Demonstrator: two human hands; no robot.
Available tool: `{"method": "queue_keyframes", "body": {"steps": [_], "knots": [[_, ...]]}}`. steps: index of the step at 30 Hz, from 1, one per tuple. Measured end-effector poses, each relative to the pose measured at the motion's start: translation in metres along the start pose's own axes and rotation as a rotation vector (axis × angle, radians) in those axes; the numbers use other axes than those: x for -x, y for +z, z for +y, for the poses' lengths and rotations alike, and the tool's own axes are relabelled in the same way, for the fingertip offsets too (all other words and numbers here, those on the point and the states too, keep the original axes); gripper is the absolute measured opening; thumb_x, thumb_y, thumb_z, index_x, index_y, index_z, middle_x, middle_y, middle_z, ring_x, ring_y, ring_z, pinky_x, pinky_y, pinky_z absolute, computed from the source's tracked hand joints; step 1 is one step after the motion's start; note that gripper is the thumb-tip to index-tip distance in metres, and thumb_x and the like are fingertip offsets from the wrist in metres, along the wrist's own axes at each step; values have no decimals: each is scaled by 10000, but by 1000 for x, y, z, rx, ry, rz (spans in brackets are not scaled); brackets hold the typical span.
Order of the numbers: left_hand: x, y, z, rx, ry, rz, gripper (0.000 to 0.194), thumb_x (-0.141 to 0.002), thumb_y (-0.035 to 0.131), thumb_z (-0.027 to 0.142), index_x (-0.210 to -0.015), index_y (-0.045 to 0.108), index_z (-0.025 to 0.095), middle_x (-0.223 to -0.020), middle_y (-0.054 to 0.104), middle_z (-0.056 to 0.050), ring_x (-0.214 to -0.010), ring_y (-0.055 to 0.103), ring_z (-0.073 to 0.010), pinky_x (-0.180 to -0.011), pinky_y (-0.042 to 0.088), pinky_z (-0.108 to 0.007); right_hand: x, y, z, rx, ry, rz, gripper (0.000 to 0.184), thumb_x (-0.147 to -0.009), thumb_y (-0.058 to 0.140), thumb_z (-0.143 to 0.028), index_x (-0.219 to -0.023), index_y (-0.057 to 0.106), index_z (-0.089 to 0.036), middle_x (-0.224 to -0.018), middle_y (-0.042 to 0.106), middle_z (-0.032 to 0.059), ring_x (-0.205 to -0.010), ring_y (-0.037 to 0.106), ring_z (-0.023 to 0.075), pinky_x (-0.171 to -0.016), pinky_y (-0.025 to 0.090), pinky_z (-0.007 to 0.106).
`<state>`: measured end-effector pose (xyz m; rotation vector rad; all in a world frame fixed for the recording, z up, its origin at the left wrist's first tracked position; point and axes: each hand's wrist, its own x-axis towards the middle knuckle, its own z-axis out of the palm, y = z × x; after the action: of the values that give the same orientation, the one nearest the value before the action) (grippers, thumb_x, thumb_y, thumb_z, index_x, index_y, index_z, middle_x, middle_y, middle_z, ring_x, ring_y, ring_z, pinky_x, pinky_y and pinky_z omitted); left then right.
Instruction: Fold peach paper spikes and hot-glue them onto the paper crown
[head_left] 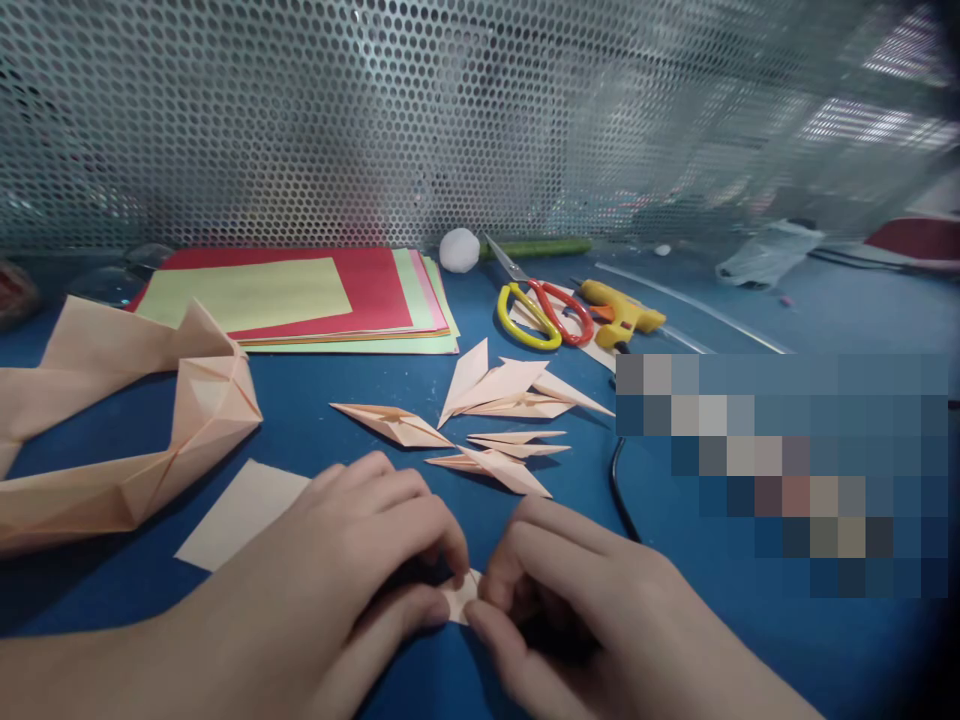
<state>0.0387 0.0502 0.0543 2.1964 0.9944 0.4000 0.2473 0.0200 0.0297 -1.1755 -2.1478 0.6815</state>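
Both hands meet low in the middle of the head view over a small piece of peach paper (459, 600). The fingertips of my left hand (375, 545) are closed on its left side. My right hand (559, 590) pinches the right side between thumb and fingers. Much of the paper is hidden by the fingers. Just beyond lie several pointed folded peach paper pieces (499, 388), loosely grouped. A flat peach paper sheet (244, 510) lies partly under my left forearm and hand. To the left is a larger ring-like folded paper form (214, 400).
A stack of coloured paper (367, 290) lies at the back beside a white ball (459, 250). Scissors (544, 310) with yellow and red handles and a yellow glue gun (619, 310) lie right of it. A black cable (617, 480) runs forward. Perforated metal mesh (420, 120) stands behind.
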Motion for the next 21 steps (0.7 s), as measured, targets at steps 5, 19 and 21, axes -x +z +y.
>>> {"method": "queue_keyframes", "body": {"steps": [5,19,21], "knots": [[-4,-4,3,37,-158,-54,116,-861,662,186,-823,644,294,-881,631,85,-918,556,-172,-818,366,-319,-3,-12,-6,41,68,-141,212,-794,583,-24,-815,566,-235,-780,628,-40,-484,506,50,-415,398,152],[5,4,-5,124,-96,20,212,-926,532,190,-928,649,367,-964,643,110,-969,567,-130,-901,394,-248,-7,-27,-8,-72,86,-274,344,-907,525,-14,-1034,735,-256,-900,664,9,-797,686,92,-698,534,126],[8,5,-7,143,-106,21,232,-943,506,199,-955,647,382,-997,641,110,-993,567,-123,-918,404,-229,-6,-29,-8,-86,69,-283,376,-912,511,-12,-1051,743,-274,-887,656,5,-784,683,86,-703,532,122]]}}
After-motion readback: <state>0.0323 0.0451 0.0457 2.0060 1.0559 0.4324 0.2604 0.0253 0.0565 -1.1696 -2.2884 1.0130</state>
